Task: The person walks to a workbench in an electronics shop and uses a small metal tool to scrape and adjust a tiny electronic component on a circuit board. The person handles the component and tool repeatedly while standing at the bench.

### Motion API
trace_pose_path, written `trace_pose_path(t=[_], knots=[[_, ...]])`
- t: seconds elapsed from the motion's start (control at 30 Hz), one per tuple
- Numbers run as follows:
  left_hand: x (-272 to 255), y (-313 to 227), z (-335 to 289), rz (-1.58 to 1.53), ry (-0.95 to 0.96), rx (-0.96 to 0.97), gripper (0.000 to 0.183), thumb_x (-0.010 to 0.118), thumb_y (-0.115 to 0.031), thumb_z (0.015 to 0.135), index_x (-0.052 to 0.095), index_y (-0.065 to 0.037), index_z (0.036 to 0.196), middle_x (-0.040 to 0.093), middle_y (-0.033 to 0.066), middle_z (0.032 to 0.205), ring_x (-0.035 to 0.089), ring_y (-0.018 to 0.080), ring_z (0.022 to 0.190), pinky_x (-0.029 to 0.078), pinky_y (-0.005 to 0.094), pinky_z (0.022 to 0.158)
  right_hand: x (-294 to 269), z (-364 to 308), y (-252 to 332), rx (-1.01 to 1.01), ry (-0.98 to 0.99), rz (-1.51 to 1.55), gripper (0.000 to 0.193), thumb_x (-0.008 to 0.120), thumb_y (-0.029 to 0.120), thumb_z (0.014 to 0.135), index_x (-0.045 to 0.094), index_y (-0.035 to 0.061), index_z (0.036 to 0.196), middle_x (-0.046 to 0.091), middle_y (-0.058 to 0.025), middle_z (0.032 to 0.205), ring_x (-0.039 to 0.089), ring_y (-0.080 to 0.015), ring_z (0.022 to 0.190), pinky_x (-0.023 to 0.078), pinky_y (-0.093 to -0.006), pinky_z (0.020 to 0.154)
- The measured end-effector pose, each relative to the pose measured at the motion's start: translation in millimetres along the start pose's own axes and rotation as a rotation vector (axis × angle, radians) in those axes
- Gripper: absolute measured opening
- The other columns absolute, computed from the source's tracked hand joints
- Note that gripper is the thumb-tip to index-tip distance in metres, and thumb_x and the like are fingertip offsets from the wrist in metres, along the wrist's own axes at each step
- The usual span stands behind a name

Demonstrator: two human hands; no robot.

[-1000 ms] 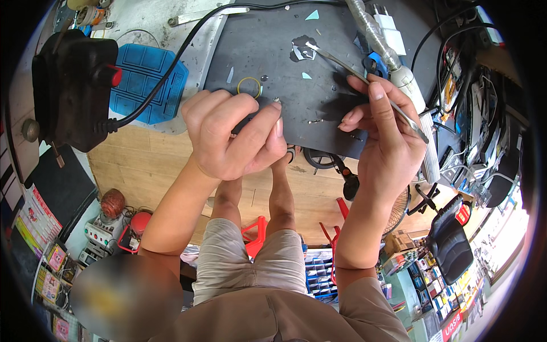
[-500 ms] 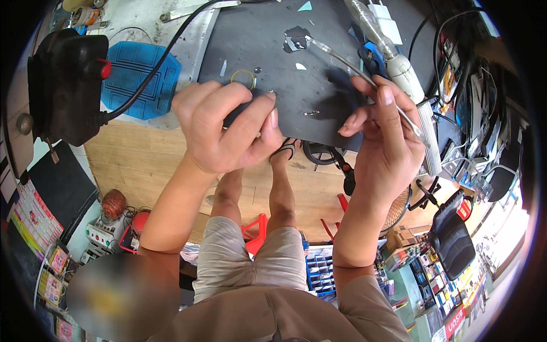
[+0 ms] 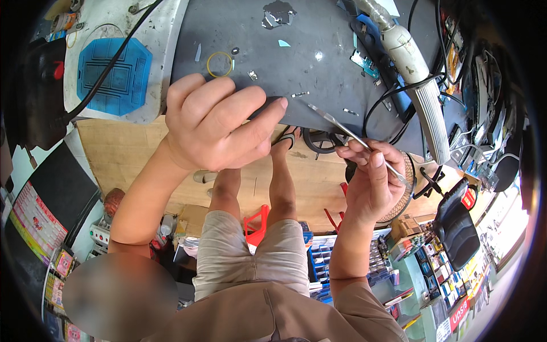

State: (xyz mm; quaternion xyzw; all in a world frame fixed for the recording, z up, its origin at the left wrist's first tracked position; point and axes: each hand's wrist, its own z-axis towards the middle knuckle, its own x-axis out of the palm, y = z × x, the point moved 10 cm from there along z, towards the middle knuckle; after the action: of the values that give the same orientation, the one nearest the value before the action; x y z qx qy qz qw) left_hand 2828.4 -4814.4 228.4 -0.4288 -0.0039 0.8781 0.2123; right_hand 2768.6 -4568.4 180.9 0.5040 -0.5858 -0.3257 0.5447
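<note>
My left hand [image 3: 219,128] is at the near edge of a dark grey work mat [image 3: 319,31], with its fingers curled and the index finger reaching right. A dark edge shows under those fingers; whatever they hold is hidden. My right hand [image 3: 373,179] pinches a thin metal pry tool [image 3: 342,126], whose flat tip points up and left toward the left index fingertip, apart from it. Just beyond that tip lies a small metal strip [image 3: 300,94]. Another small strip [image 3: 351,112] is to its right, and a small silvery piece [image 3: 252,74] rests beyond my left hand.
A yellow rubber band [image 3: 208,64], a teal shard [image 3: 284,43] and black fragments [image 3: 278,14] lie farther back. At right are a small circuit board [image 3: 364,64] and a wand with a ribbed white handle [image 3: 434,125], crossed by cables. A blue octagonal pad [image 3: 114,77] is at left.
The pry tool has come nearer and lower, from the black fragments to beside the small strip. My left index finger has straightened to the right. The whole view has shifted slightly.
</note>
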Motion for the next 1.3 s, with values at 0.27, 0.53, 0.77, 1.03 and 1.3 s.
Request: trace_pose_path(t=[0.27,0.53,0.77,1.03,1.3], knots=[[1.2,-1.1,-0.1,0.02,0.009,0.01,0.036,0.075,-0.024,0.071,0.085,-0.026,0.105,0.066,-0.0058,0.113,0.057,0.0212,0.103,0.045,0.0393,0.086,4.2,4.3,-5.5,-0.051,0.05,-0.043,0.016,0.064,-0.004,0.105,0.065,-0.0134,0.119,0.077,-0.0293,0.109,0.079,-0.0425,0.101,0.063,-0.0528,0.097],[2.5,-1.5,-3.1,0.037,-0.002,0.028,0.04,0.074,-0.023,0.07,0.087,-0.026,0.107,0.066,-0.0062,0.114,0.056,0.0209,0.102,0.045,0.039,0.085,4.5,5.2,-7.2,-0.063,0.057,-0.054,0.016,0.065,-0.005,0.105,0.065,-0.0135,0.119,0.077,-0.0291,0.11,0.079,-0.0421,0.102,0.062,-0.0523,0.099],[3.2,-1.8,-2.0,0.045,0.004,0.037,0.041,0.072,-0.025,0.07,0.087,-0.026,0.108,0.066,-0.0061,0.114,0.056,0.0208,0.101,0.044,0.0389,0.085,4.9,6.1,-8.2,-0.068,0.051,-0.066,0.017,0.065,-0.005,0.105,0.065,-0.0132,0.12,0.077,-0.03,0.11,0.079,-0.0417,0.103,0.062,-0.0511,0.099],[3.7,-1.5,-3.3,0.054,-0.005,0.039,0.042,0.072,-0.026,0.07,0.087,-0.027,0.109,0.067,-0.0063,0.113,0.056,0.0203,0.101,0.044,0.0389,0.087,6.6,6.0,-7.9,-0.074,0.062,-0.085,0.018,0.067,-0.005,0.104,0.066,-0.0137,0.12,0.076,-0.0299,0.113,0.079,-0.0407,0.105,0.062,-0.0495,0.099],[4.2,-2.2,-2.4,0.063,0.001,0.044,0.042,0.072,-0.027,0.069,0.087,-0.027,0.109,0.067,-0.0065,0.113,0.056,0.02,0.101,0.044,0.039,0.087,6.8,6.5,-7.6,-0.07,0.064,-0.102,0.018,0.067,-0.005,0.104,0.066,-0.0137,0.12,0.076,-0.0289,0.113,0.079,-0.0402,0.105,0.062,-0.0489,0.099]])
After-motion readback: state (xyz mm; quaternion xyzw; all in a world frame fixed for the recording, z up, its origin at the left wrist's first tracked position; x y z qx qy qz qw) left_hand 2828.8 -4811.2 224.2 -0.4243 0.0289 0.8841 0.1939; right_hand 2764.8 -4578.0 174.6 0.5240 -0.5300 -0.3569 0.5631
